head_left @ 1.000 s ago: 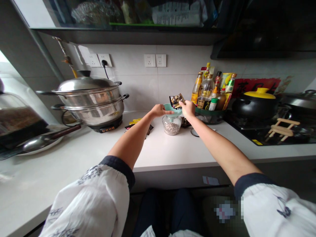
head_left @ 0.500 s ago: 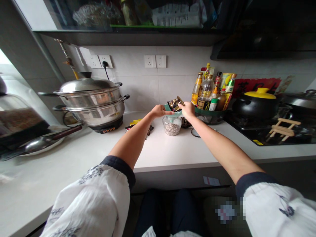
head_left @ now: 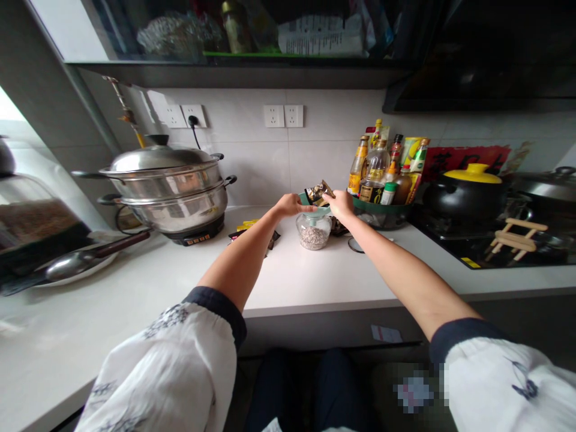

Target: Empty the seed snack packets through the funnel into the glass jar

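A small glass jar (head_left: 314,231) partly filled with seeds stands on the white counter (head_left: 297,273). A teal funnel (head_left: 306,203) sits in its mouth. My left hand (head_left: 289,205) grips the funnel's left rim, fingers closed on it. My right hand (head_left: 341,204) holds a dark, shiny snack packet (head_left: 318,192) tilted over the funnel. More dark packets (head_left: 252,231) lie on the counter left of the jar.
A steel steamer pot (head_left: 165,183) on an electric base stands at the left, with a ladle on a plate (head_left: 74,264) in front. A green tray of sauce bottles (head_left: 382,174) sits right of the jar. A black pot with yellow lid (head_left: 470,189) is on the stove.
The packet in my right hand has dropped slightly lower toward the funnel. The view has tilted a little, so everything sits lower in the picture. Both hands stay at the jar.
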{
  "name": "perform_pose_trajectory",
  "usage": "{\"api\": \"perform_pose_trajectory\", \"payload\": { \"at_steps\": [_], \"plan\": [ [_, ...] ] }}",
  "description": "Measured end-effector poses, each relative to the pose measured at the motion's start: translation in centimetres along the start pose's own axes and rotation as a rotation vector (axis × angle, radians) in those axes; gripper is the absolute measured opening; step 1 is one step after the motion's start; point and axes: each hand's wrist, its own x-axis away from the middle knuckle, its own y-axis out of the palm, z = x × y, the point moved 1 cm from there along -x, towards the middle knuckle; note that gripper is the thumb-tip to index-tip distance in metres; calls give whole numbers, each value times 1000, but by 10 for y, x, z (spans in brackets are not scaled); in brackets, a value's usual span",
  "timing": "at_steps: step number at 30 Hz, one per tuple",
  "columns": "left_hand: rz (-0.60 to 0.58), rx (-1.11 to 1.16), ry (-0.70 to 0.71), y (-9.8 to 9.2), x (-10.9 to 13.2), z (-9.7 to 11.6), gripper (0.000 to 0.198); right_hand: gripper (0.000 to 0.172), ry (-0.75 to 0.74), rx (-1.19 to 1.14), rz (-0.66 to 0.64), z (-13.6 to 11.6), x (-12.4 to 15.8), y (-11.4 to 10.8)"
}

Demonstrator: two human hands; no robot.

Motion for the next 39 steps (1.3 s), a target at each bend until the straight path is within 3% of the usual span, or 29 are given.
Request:
{"api": "perform_pose_trajectory", "payload": {
  "at_steps": [25,35,39],
  "plan": [
    [-13,-1,29,1,-2,-4,56,27,-21,-156,65,7,-9,-1],
    [-15,24,31,4,-6,-9,52,24,-32,-221,16,8,-14,-3],
    [-22,41,35,3,-7,-9,50,28,-45,-222,86,8,-14,-3]
  ]
}}
